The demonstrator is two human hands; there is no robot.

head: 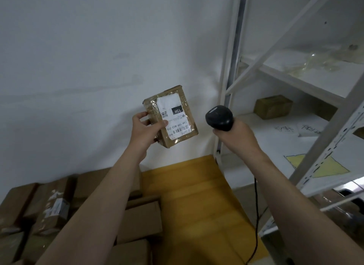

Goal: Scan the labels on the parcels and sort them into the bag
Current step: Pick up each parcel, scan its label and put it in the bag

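Left hand (144, 129) grips parcel (173, 114), label facing up, long axis 11-to-5. Right hand (235, 134) holds scanner (219, 117) at parcel's 3 o'clock, near.

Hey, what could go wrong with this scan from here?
The left hand grips the small brown cardboard parcel by one side in mid-air, so it could slip. Its thumb touches the white label, and shiny clear tape covers the barcode, so the black handheld scanner in the right hand may misread. The scanner's black cable hangs beside the white metal shelf and might snag.
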